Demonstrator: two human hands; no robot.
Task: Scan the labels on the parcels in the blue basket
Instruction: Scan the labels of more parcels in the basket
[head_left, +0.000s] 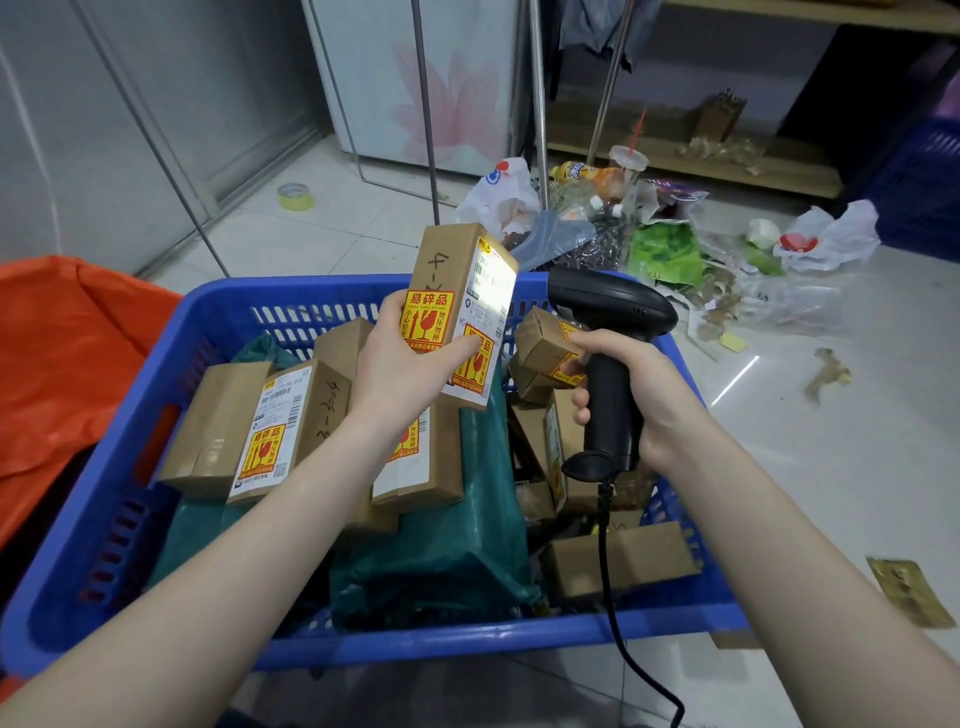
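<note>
A blue plastic basket (156, 358) on the floor holds several brown cardboard parcels (249, 431) with white labels and yellow-red fragile stickers, plus dark green mailer bags (457, 540). My left hand (400, 374) holds one parcel (457, 306) upright above the basket, its white label turned to the right and lit bright by the scanner's light. My right hand (628, 384) grips the handle of a black corded barcode scanner (613, 306), whose head points left at that label from close by.
An orange sack (67, 358) lies left of the basket. Litter, plastic bags (826, 239) and bottles lie on the tiled floor beyond and to the right. A roll of tape (295, 196) lies at the back left. Metal rack legs (427, 114) stand behind the basket.
</note>
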